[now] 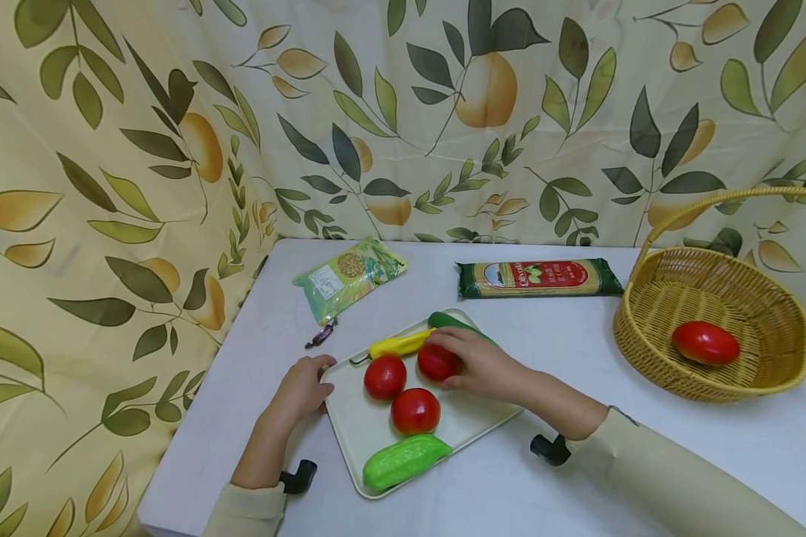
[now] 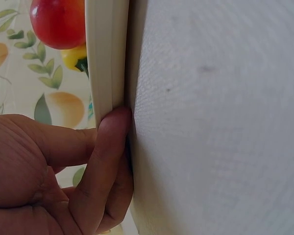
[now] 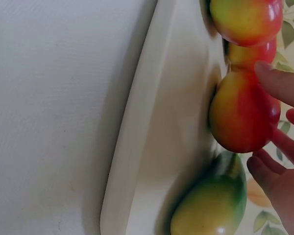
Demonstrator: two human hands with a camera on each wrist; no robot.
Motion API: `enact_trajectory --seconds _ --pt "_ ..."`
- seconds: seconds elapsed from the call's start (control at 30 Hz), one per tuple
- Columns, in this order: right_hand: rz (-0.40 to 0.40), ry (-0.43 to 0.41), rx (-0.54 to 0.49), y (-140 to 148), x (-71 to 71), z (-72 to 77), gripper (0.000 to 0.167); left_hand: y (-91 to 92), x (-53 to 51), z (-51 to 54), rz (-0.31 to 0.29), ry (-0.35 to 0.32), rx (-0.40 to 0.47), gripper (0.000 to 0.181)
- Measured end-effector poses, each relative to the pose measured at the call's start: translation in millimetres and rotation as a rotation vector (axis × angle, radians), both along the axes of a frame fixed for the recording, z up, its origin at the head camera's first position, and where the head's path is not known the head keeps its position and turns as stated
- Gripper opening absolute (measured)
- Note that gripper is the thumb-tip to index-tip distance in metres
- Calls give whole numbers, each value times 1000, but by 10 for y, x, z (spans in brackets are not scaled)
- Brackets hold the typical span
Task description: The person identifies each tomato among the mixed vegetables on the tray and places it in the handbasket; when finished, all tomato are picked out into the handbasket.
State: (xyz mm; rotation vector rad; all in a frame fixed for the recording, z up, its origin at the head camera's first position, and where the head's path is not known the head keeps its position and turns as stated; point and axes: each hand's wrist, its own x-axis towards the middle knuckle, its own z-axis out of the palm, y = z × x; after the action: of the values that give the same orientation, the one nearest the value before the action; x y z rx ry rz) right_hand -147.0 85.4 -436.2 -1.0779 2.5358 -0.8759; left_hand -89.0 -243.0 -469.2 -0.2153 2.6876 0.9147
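In the head view my left hand (image 1: pixel 301 389) pinches the left corner of a cream tray (image 1: pixel 470 418), thumb above the rim and fingers beneath, as the left wrist view shows. My right hand (image 1: pixel 486 365) holds a red tomato (image 1: pixel 436 364) at the tray's right half, its fingers around the far side and thumb at the near side. Two more tomatoes, one at left (image 1: pixel 386 377) and one nearer (image 1: pixel 415 411), lie beside it. A yellow chili pepper (image 1: pixel 399 345) and a partly hidden dark green cucumber (image 1: pixel 451 321) are behind. A bumpy light green vegetable (image 1: pixel 406 462) lies at the near edge.
A yellow wicker basket (image 1: pixel 634 343) with a tall handle stands at the right, holding an oval red item (image 1: pixel 705 343). Along the back lie a dark green-ended noodle pack (image 1: pixel 537 278) and a green printed bag (image 1: pixel 352 276). A small wrapped candy (image 1: pixel 321 333) sits behind the left hand.
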Motion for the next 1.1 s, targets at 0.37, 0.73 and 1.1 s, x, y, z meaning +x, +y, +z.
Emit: enact_trajectory --seconds 0.37,0.73,1.1 --pt "69 148 51 1 -6 -76 72 -5 3 1 0 6 -8 41" --pt "107 191 55 -2 13 -95 70 -1 11 7 3 3 -2 42" --pt "111 182 56 -18 11 -125 68 3 13 23 -9 17 0 41"
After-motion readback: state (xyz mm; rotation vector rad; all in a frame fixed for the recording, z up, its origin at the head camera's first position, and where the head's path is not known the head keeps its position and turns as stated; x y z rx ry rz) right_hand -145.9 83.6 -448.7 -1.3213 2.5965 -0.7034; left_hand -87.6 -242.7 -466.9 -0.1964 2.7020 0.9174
